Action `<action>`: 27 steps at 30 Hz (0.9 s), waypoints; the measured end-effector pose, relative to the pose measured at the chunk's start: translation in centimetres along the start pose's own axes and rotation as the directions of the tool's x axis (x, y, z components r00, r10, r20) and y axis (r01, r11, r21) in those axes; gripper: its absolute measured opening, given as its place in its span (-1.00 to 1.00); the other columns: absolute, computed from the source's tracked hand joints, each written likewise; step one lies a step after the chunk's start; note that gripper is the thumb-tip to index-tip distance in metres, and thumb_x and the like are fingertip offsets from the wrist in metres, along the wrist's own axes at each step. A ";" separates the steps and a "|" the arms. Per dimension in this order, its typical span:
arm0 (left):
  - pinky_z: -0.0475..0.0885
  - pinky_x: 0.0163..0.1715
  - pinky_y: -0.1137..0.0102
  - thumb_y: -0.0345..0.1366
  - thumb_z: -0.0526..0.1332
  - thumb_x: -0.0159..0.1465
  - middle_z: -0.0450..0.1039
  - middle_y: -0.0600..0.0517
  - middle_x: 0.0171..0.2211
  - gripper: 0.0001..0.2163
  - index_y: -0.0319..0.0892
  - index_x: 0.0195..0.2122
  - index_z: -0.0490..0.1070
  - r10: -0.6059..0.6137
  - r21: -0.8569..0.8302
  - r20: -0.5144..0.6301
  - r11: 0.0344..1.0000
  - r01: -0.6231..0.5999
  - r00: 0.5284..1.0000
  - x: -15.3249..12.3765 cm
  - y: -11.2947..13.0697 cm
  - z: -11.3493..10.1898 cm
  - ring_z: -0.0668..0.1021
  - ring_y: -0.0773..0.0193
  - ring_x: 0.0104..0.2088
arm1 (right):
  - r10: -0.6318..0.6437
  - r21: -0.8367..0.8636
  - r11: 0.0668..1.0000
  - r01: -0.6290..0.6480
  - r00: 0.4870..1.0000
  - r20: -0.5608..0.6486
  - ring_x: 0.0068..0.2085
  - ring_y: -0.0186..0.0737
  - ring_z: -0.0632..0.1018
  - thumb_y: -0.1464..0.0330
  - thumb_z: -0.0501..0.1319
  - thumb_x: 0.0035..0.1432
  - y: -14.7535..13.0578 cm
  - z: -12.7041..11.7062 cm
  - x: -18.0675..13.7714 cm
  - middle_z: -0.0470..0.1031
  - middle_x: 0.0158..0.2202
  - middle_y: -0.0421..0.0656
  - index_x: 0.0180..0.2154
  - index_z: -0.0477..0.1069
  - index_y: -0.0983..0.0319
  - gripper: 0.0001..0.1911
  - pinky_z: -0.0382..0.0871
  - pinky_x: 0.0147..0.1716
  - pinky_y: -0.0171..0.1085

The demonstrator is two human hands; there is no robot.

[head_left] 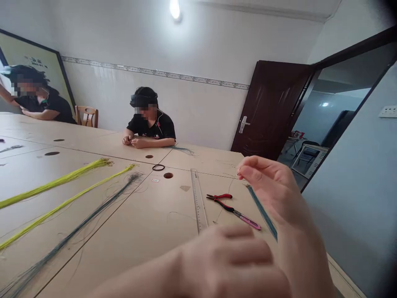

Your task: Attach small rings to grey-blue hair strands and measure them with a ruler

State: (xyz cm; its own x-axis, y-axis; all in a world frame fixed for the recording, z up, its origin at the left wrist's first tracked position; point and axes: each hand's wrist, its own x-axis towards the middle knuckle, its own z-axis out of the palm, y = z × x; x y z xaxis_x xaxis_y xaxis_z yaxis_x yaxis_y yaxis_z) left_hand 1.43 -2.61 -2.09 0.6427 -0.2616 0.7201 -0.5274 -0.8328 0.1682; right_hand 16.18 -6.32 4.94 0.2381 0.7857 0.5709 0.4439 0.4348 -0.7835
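My right hand [273, 190] is raised over the right side of the table [145, 231]. Its thumb and fingers are pinched together at the tips, and a very fine strand [226, 198] seems to hang from the pinch toward the tabletop. My left hand [229, 265] is low and close to the camera, blurred, with its fingers curled shut; what it holds is hidden. Just below the right hand a teal bundle of strands [263, 213] lies on the table. Red-handled pliers [221, 199], a pink cutter [248, 220] and a clear ruler [198, 198] lie between the hands.
Two yellow strand bundles [58, 180] [62, 205] and a grey-blue bundle [77, 227] stretch across the left of the table. A black ring [158, 167] lies by a cable hole [168, 175]. Two seated people [150, 124] [34, 95] work at the far side. A dark door [269, 107] stands open on the right.
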 end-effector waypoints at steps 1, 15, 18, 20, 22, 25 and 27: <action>0.37 -0.49 0.32 -0.42 0.01 0.31 0.34 0.05 -0.54 -0.85 -0.12 -0.35 0.32 0.095 0.060 -0.207 0.995 -0.085 0.974 0.4 -0.4 -1.5 0.44 0.24 -0.46 | 0.006 0.041 0.999 -0.007 1.000 0.021 -0.35 -0.36 0.40 0.22 0.27 0.14 0.2 0.1 0.0 0.39 -0.43 -0.25 -0.40 0.47 0.15 -0.84 0.28 -0.35 -0.36; 0.36 -0.57 0.63 -0.28 0.19 0.27 0.46 0.10 -0.48 -0.87 -0.19 -0.38 0.42 -0.734 -0.541 -0.189 0.632 0.555 0.652 1.5 -1.9 -5.6 0.42 0.48 -0.53 | 0.011 0.080 0.996 -0.027 0.981 0.191 -0.41 -0.35 0.47 0.35 0.19 0.20 -0.3 0.8 -0.8 0.42 -0.51 -0.27 -0.44 0.43 0.17 -0.84 0.36 -0.36 -0.33; 0.34 -0.57 0.59 -0.29 0.18 0.28 0.46 0.08 -0.50 -0.86 -0.20 -0.39 0.42 -0.727 -0.526 -0.194 0.644 0.556 0.658 1.6 -1.7 -5.2 0.43 0.44 -0.52 | 0.036 0.108 0.992 -0.061 0.976 0.216 -0.44 -0.33 0.50 0.39 0.18 0.18 -0.3 1.0 -0.7 0.43 -0.53 -0.26 -0.46 0.40 0.19 -0.85 0.39 -0.39 -0.30; 0.36 -0.56 0.57 -0.30 0.17 0.28 0.46 0.08 -0.50 -0.86 -0.19 -0.40 0.42 -0.725 -0.521 -0.202 0.649 0.555 0.658 1.6 -1.7 -5.0 0.45 0.43 -0.50 | 0.049 0.102 0.992 -0.072 0.975 0.217 -0.45 -0.32 0.51 0.40 0.18 0.17 -0.3 1.1 -0.6 0.44 -0.54 -0.26 -0.47 0.39 0.20 -0.84 0.40 -0.41 -0.30; 0.39 -0.54 0.58 -0.33 0.17 0.28 0.46 0.09 -0.50 -0.86 -0.19 -0.42 0.43 -0.725 -0.533 -0.219 0.650 0.542 0.653 1.5 -1.8 -4.9 0.47 0.43 -0.49 | 0.037 0.095 0.994 -0.059 0.977 0.212 -0.45 -0.31 0.52 0.37 0.17 0.19 -0.4 1.2 -0.6 0.43 -0.54 -0.25 -0.47 0.41 0.20 -0.82 0.41 -0.41 -0.29; 0.41 -0.53 0.60 -0.35 0.17 0.28 0.46 0.10 -0.52 -0.86 -0.19 -0.42 0.45 -0.729 -0.553 -0.246 0.647 0.525 0.639 1.4 -1.8 -4.9 0.48 0.44 -0.50 | -0.022 0.054 0.998 0.011 0.980 0.196 -0.44 -0.31 0.51 0.32 0.13 0.24 -0.5 1.1 -0.8 0.45 -0.52 -0.23 -0.44 0.46 0.18 -0.78 0.42 -0.39 -0.28; 0.42 -0.53 0.62 -0.34 0.18 0.28 0.44 0.11 -0.55 -0.85 -0.19 -0.43 0.46 -0.738 -0.554 -0.264 0.643 0.529 0.621 1.4 -1.8 -5.1 0.48 0.45 -0.51 | -0.052 -0.033 0.998 0.059 0.983 0.177 -0.40 -0.30 0.51 0.32 0.13 0.24 -0.6 1.0 -1.1 0.47 -0.46 -0.23 -0.37 0.49 0.14 -0.81 0.43 -0.40 -0.29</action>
State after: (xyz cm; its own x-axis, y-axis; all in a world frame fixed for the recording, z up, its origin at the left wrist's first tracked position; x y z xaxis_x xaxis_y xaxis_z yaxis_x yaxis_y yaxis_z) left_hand 0.47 0.98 2.02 0.6415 0.5807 0.5012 -0.3073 -0.4040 0.8616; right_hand 14.74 -6.98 4.56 0.0576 0.8274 0.5586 0.4851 0.4659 -0.7400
